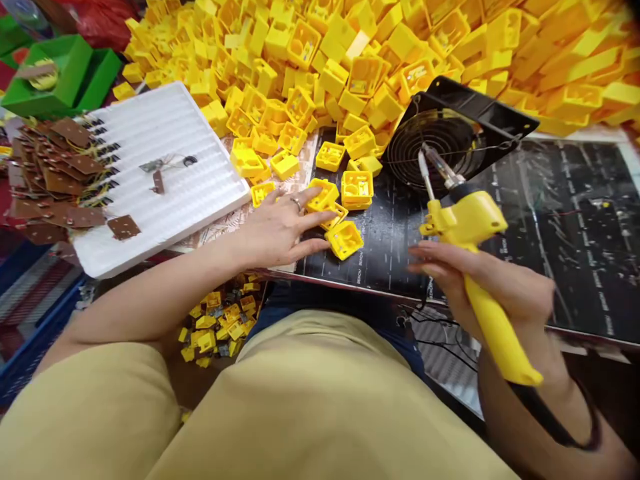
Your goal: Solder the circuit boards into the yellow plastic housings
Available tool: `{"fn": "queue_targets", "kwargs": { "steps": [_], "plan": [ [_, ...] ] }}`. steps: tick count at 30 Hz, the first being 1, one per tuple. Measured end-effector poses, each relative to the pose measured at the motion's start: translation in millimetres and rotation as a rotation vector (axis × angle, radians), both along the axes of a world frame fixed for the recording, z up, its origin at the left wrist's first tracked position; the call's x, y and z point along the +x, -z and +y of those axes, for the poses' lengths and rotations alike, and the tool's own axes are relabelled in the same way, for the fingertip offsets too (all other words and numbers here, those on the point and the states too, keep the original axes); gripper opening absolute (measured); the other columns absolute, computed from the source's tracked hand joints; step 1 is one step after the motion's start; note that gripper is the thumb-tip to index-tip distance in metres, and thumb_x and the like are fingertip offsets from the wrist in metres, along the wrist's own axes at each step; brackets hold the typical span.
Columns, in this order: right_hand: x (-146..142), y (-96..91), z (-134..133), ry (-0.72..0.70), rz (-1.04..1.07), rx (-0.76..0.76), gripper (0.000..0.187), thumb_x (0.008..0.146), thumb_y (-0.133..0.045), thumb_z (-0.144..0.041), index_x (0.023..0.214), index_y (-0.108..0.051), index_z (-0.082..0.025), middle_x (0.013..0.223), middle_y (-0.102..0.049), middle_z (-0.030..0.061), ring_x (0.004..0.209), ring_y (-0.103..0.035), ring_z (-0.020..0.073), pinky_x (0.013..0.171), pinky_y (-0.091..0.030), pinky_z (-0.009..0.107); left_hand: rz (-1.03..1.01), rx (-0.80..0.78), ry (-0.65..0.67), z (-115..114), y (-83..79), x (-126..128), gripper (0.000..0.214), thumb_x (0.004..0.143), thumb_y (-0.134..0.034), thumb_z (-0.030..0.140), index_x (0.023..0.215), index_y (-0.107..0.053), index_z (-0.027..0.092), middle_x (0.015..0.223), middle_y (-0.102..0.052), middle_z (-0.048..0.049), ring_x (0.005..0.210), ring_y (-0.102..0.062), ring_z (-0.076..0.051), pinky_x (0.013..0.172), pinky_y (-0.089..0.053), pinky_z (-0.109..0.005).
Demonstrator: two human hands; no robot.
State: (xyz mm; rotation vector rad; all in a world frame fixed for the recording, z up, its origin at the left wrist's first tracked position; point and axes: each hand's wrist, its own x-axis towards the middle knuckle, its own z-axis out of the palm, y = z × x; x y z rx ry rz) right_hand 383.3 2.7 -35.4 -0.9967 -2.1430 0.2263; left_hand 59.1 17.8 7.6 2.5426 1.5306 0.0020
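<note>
My left hand [277, 228] reaches over the black work mat with its fingers spread. Its fingertips rest on small open yellow plastic housings [323, 193], and the thumb touches the side of the nearest housing [345, 240]. Just beyond the fingers sits another housing, seemingly stacked on a second one [357, 189]. My right hand [515, 290] is closed around a yellow soldering gun [470, 217] with a black cord. The gun's metal tip points away from me, in front of a black fan with a wire guard [440, 143].
A large heap of yellow housings [320, 47] covers the back. At left, a white ribbed foam tray [165, 127] holds wired parts beside piled brown circuit boards [55, 173]. Green bins [65, 73] stand behind. More yellow pieces [225, 323] lie below the bench edge.
</note>
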Motion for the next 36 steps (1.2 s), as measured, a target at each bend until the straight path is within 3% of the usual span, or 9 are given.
{"fn": "queue_targets", "kwargs": {
  "steps": [3,7,13,18,22,25,31,33,36],
  "plan": [
    [-26.4,3.2,11.3,-0.091,0.012,0.08,0.017,0.099,-0.07,-0.032,0.115,-0.067,-0.028,0.101,-0.078,0.0002,0.086,-0.077,0.0159,0.074,-0.062,0.023,-0.071,0.155,-0.072,-14.1,11.7,-18.8,0.042,0.107,-0.044,0.035,0.138,-0.072,0.028,0.158,-0.055,-0.0173,0.144,-0.056,-0.034,0.12,-0.045,-0.056],
    [-58.8,9.3,12.9,-0.171,-0.075,0.116,0.047,0.093,-0.074,-0.054,0.126,-0.057,-0.024,0.105,-0.074,0.0075,0.091,-0.077,0.0246,0.074,-0.064,0.034,-0.176,0.369,0.001,-36.0,30.4,-33.0,0.047,0.102,-0.045,0.017,0.137,-0.072,0.035,0.155,-0.06,-0.0111,0.134,-0.065,-0.025,0.112,-0.053,-0.045],
    [-71.5,25.6,6.6,-0.113,-0.174,0.187,0.033,0.099,-0.066,-0.03,0.128,-0.053,-0.025,0.099,-0.073,0.0052,0.08,-0.073,0.0227,0.066,-0.057,0.032,-0.062,0.336,0.303,-54.5,45.2,-27.9,0.035,0.098,-0.055,0.017,0.119,-0.078,0.035,0.149,-0.067,-0.0051,0.145,-0.056,-0.03,0.121,-0.042,-0.061],
    [-49.0,14.3,3.2,-0.009,-0.284,0.246,0.043,0.095,-0.072,-0.053,0.124,-0.06,-0.024,0.078,-0.064,0.0028,0.063,-0.063,0.0203,0.056,-0.043,0.033,-0.19,0.216,0.071,-58.1,24.2,-22.6,0.035,0.097,-0.054,0.028,0.124,-0.076,0.031,0.142,-0.071,-0.0076,0.136,-0.063,-0.03,0.117,-0.046,-0.057],
    [-36.3,4.0,11.5,-0.122,-0.303,0.226,0.05,0.093,-0.072,-0.059,0.127,-0.058,-0.025,0.092,-0.071,0.0081,0.085,-0.07,0.0286,0.077,-0.051,0.043,-0.025,0.245,-0.08,-58.8,17.4,-5.9,0.056,0.1,-0.055,0.054,0.14,-0.067,0.018,0.129,-0.075,-0.0166,0.123,-0.066,-0.038,0.101,-0.052,-0.056],
    [-37.0,7.7,23.9,-0.303,-0.225,0.109,0.039,0.099,-0.067,-0.046,0.13,-0.052,-0.027,0.112,-0.072,0.0082,0.103,-0.071,0.0298,0.095,-0.056,0.05,0.048,0.16,0.03,-46.3,19.2,6.1,0.05,0.101,-0.058,0.04,0.144,-0.064,0.014,0.132,-0.075,-0.0168,0.124,-0.065,-0.037,0.1,-0.052,-0.052],
    [-44.6,22.3,26.9,-0.356,-0.158,0.071,0.04,0.098,-0.07,-0.031,0.132,-0.05,-0.025,0.109,-0.071,0.0073,0.099,-0.072,0.0259,0.081,-0.061,0.04,-0.095,0.009,0.437,-19.6,16.2,-0.3,0.049,0.1,-0.045,0.007,0.137,-0.069,0.029,0.154,-0.063,-0.0024,0.142,-0.057,-0.024,0.116,-0.046,-0.042],
    [-45.7,23.6,25.1,-0.351,-0.137,0.086,0.044,0.096,-0.073,-0.038,0.133,-0.051,-0.025,0.109,-0.071,0.0078,0.096,-0.072,0.0267,0.078,-0.061,0.041,-0.135,0.06,0.348,-20.9,12.7,-10.1,0.052,0.096,-0.046,0.004,0.134,-0.071,0.03,0.153,-0.064,-0.0043,0.14,-0.059,-0.023,0.117,-0.046,-0.043],
    [-49.1,22.9,25.8,-0.348,-0.119,0.103,0.052,0.093,-0.077,-0.04,0.135,-0.05,-0.024,0.115,-0.071,0.0117,0.099,-0.072,0.0297,0.081,-0.061,0.044,-0.115,0.2,-0.038,-28.6,13.5,-23.6,0.04,0.099,-0.049,0.019,0.132,-0.072,0.021,0.137,-0.072,-0.0127,0.123,-0.068,-0.028,0.106,-0.052,-0.046]
  ]
}}
